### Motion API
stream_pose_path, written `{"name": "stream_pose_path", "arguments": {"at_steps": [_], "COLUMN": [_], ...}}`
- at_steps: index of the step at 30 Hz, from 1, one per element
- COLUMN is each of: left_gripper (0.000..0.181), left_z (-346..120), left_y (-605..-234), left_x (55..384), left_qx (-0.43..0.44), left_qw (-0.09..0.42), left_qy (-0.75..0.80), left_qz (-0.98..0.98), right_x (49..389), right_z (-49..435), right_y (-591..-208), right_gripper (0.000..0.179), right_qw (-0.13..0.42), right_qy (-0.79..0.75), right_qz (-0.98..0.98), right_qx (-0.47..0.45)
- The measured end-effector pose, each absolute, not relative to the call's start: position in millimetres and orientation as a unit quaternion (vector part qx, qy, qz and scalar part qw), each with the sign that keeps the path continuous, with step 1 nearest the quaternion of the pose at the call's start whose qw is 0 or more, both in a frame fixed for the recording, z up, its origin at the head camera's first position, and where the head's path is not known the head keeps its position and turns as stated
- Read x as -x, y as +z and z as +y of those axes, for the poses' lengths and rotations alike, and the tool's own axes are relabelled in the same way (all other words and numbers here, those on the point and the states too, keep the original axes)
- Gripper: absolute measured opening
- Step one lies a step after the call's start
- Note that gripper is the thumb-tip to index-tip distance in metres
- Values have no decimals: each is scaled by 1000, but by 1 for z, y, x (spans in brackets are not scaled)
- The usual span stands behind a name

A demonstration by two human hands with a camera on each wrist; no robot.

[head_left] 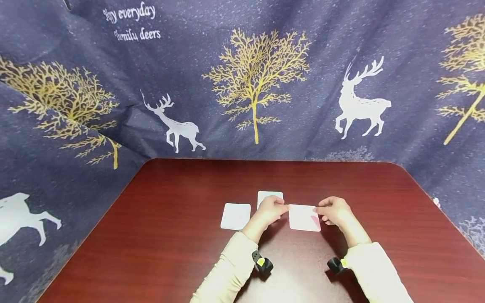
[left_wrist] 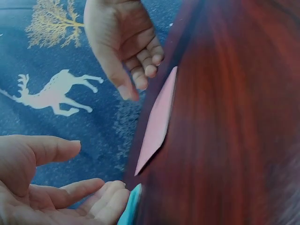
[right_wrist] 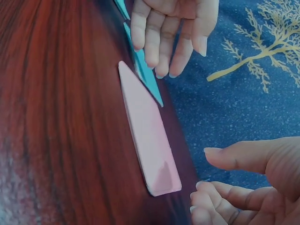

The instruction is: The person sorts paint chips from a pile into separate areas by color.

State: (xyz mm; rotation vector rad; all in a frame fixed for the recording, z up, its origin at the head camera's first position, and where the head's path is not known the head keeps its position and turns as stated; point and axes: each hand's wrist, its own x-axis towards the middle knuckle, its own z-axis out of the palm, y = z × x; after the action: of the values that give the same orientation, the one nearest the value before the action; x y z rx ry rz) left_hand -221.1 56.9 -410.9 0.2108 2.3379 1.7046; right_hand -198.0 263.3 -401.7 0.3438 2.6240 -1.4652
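Note:
A pink-tinted square card [head_left: 303, 219] lies on the table between the two hands, looking pale in the head view and pinker in the left wrist view. My left hand [head_left: 268, 210] is at its left edge, partly covering a pale card [head_left: 270, 194] behind. By the opposite edge is my right hand [head_left: 336, 211]. Thumb and fingers of the right hand [right_wrist: 281, 164] are apart, with nothing between them in the right wrist view. The left hand [left_wrist: 21, 173] likewise has loosely spread fingers, close to a teal card [left_wrist: 131, 206].
Left of the left hand sits a white square card or small stack [head_left: 235, 216]. The reddish-brown table [head_left: 170, 252] reaches back to a dark blue cloth [head_left: 265, 151] printed with deer and trees. Each wrist carries a small black camera.

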Motion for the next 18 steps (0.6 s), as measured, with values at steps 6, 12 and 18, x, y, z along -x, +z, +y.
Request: {"name": "stream_pose_path", "arguments": {"at_steps": [6,12,18], "left_gripper": [32,29,36], "left_z": [46,35,23], "left_y": [-403,-397,-394], "left_x": [229,235,237], "left_qx": [-56,-39,-26], "left_qw": [85,54,43], "left_qy": [556,548,542], "left_qz": [825,834,839], "right_x": [199,204,212], "right_z": [257,246,233], "right_y": [-393,-382,-371], "right_gripper": [36,38,42], "right_qw": [44,43,37], "right_qy": [-485,-497,-516], "right_qz": [866,861,850], "right_qx": [-108,-100,-98]}}
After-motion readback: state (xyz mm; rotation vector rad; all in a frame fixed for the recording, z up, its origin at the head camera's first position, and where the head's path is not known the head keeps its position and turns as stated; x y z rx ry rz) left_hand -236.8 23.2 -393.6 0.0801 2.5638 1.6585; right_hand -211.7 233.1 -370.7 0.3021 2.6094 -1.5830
